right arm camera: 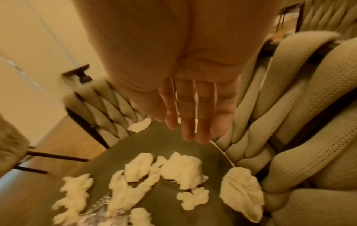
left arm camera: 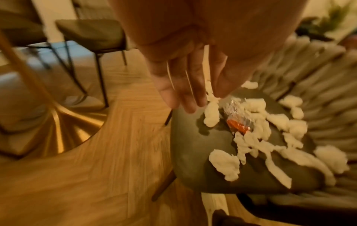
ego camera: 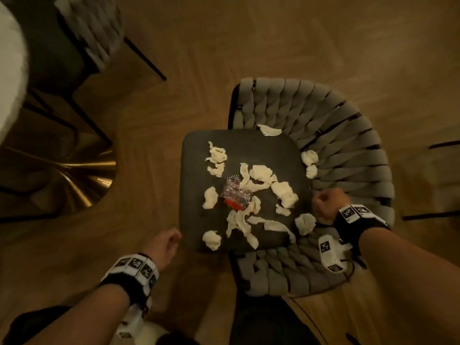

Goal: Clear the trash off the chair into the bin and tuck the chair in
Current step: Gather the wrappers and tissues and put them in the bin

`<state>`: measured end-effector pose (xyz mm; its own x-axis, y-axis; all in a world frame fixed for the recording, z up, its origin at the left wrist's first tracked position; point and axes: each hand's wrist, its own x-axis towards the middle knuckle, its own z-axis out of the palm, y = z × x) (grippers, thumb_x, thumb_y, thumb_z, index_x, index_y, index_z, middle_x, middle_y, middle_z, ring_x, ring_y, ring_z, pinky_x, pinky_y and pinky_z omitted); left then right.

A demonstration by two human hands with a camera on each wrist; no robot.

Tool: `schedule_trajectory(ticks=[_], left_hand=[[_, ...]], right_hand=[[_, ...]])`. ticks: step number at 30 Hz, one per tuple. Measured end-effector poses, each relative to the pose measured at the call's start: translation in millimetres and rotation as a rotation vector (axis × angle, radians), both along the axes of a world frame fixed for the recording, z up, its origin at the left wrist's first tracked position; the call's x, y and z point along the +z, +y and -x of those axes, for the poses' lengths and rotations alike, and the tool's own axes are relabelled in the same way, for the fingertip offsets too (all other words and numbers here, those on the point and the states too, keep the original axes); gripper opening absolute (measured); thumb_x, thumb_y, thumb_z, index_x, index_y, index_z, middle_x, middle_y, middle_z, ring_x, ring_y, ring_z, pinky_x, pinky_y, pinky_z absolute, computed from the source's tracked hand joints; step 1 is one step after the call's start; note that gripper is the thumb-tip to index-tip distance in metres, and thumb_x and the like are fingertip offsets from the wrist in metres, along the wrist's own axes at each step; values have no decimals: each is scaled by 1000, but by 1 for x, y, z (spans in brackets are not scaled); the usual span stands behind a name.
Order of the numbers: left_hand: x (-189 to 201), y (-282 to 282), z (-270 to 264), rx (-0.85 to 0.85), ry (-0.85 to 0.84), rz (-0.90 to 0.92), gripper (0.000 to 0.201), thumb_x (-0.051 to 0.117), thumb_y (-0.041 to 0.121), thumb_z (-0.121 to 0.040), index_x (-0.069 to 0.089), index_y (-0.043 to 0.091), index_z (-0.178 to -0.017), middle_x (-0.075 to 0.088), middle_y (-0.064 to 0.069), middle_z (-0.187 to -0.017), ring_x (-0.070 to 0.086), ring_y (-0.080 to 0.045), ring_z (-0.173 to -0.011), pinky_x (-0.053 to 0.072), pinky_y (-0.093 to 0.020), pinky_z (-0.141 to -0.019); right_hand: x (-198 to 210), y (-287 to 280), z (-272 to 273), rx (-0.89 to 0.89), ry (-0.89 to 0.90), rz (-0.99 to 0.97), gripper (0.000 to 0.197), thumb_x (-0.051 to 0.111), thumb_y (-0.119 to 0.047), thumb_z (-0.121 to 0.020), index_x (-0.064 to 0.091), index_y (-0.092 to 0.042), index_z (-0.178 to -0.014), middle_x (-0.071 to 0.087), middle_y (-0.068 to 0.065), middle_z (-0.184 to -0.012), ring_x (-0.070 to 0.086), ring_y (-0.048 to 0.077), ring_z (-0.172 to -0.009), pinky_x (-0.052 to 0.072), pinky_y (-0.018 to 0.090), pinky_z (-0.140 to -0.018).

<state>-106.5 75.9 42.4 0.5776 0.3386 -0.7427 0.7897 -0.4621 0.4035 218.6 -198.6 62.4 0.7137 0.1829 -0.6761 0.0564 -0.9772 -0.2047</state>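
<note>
A chair with a dark seat (ego camera: 249, 145) and a woven grey backrest (ego camera: 348, 150) stands on the wooden floor. Several crumpled white tissue pieces (ego camera: 283, 192) (left arm camera: 226, 165) (right arm camera: 181, 172) are scattered over the seat. In their middle lies a crinkled clear wrapper with a red part (ego camera: 235, 194) (left arm camera: 237, 120). My left hand (ego camera: 165, 241) (left arm camera: 185, 91) hovers at the seat's near left corner, fingers relaxed and empty. Over the seat's right edge, by the backrest, my right hand (ego camera: 326, 204) (right arm camera: 193, 114) is also relaxed and holds nothing. No bin is in view.
A table with a gold pedestal base (ego camera: 82, 175) and a white top (ego camera: 10, 70) stands to the left. A second woven chair (ego camera: 92, 28) sits at the far left by the table. Thin black chair legs (ego camera: 428, 216) show at the right.
</note>
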Motion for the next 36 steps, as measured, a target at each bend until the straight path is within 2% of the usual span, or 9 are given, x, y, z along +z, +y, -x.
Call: schedule_trajectory(ticks=[3, 7, 10, 14, 19, 25, 28, 32, 36], left_hand=[[-41, -4, -77, -200, -21, -120, 51, 59, 16, -85, 40, 26, -131, 37, -10, -140, 42, -27, -123, 39, -37, -103], [-89, -9, -149, -243, 84, -178, 103, 70, 59, -65, -4, 55, -136, -10, -5, -156, 12, -37, -141, 30, -56, -110], [-114, -31, -176, 42, 33, -153, 115, 71, 73, -49, -6, 57, -133, -2, -7, -153, 22, -43, -136, 36, -58, -105], [-147, -54, -206, 181, 60, -194, 125, 82, 59, -43, -5, 57, -133, 11, -11, -145, 34, -46, -126, 43, -60, -96], [-173, -60, -212, 106, 138, -145, 91, 82, 38, -61, 22, 47, -129, 26, -15, -141, 45, -39, -121, 48, -52, -95], [-157, -54, -209, 106, -103, -66, 43, 80, 18, -66, 57, 29, -100, 55, -4, -104, 57, -23, -94, 42, -25, -73], [-122, -41, -215, 135, -225, -60, 37, 79, 16, -67, 59, 30, -94, 49, 7, -97, 51, -7, -84, 37, -15, -65], [-100, 1, -229, 210, -312, -164, 40, 79, 19, -67, 58, 32, -99, 45, 7, -95, 46, -8, -82, 37, -20, -74], [-120, 36, -253, 161, -227, -253, 49, 78, 22, -70, 57, 27, -114, 36, -4, -125, 47, -22, -107, 37, -27, -95]], right_hand=[[-47, -8, -32, 67, 70, 71, 23, 56, -23, -86, 71, -9, -76, 71, 15, -85, 67, 35, -85, 52, 34, -70], [-104, 1, -70, 143, 31, 55, 31, 60, -25, -86, 62, -12, -114, 66, 15, -115, 61, 34, -106, 48, 35, -89], [-130, 13, -100, 57, -78, -7, 44, 60, -24, -86, 50, -11, -126, 56, 20, -126, 53, 39, -115, 44, 38, -96], [-153, 21, -124, 39, -114, -17, 78, 66, -22, -79, 22, -21, -144, 40, 25, -138, 45, 46, -121, 41, 49, -104], [-182, 35, -147, 155, -96, 137, 90, 58, -16, -85, -6, -30, -148, 21, 27, -152, 37, 45, -132, 38, 52, -107], [-227, 29, -157, 209, -343, 78, 38, 43, -52, -89, 45, -33, -122, 49, 4, -138, 47, 32, -125, 38, 41, -103], [-217, 40, -152, 169, -330, 13, 30, 41, -33, -96, 52, -20, -121, 50, 14, -135, 47, 36, -122, 37, 46, -107], [-206, 37, -154, 200, -193, 68, 38, 46, -8, -94, 45, -4, -131, 50, 31, -128, 50, 45, -115, 43, 47, -96], [-187, 36, -156, 152, -198, 14, 46, 61, -1, -82, 53, -7, -127, 58, 29, -121, 55, 45, -109, 50, 48, -92]])
